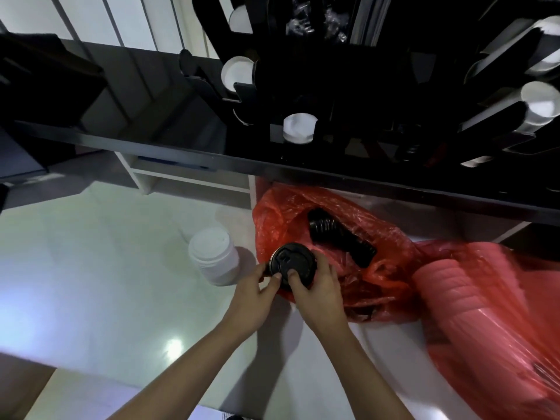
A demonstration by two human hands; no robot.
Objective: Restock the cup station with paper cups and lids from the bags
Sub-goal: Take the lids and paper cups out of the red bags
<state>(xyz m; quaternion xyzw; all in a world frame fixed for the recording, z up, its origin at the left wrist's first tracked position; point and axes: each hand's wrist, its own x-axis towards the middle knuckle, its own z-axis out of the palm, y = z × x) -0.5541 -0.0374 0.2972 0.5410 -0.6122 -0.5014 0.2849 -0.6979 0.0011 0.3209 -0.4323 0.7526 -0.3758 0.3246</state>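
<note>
A stack of black lids (291,262) is held over the floor by both hands. My left hand (254,294) grips its left side and my right hand (318,286) grips its right side, fingertips on top. Behind it lies an open red plastic bag (303,204) with another sleeve of black lids (339,234) inside. A stack of white lids (212,253) stands on the floor to the left. A second red bag (485,313) at the right holds paper cups. Above, the black cup station (348,101) shows white cup ends (298,127) in its slots.
A black counter edge (181,150) runs across the view above the bags. White shelving (169,177) stands under it. The pale glossy floor (91,283) spreads to the left. A knee shows at bottom left.
</note>
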